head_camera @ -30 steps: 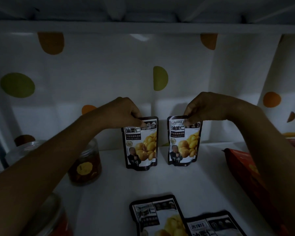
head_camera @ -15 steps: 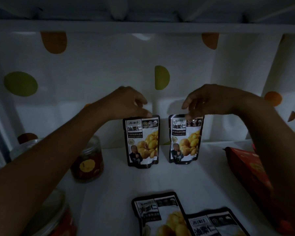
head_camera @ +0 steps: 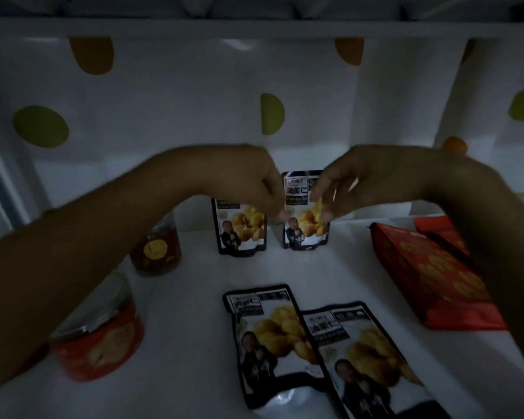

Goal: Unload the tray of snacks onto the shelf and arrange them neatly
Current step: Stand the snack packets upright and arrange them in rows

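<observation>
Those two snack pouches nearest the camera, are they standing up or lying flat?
Lying flat. Both front pouches show their printed faces upward on the shelf, unlike the back pouches, which stand upright.

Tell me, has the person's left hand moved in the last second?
Yes. The left hand has shifted right, from the top of the left standing pouch to the left edge of the right standing pouch.

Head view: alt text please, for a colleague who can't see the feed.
The left hand and right hand hang, fingers curled, before the right upright chestnut pouch at the back of a dim white shelf; blur hides any contact. The left upright chestnut pouch stands beside it; two flat chestnut pouches lie nearer, two jars left, a red box right.
</observation>
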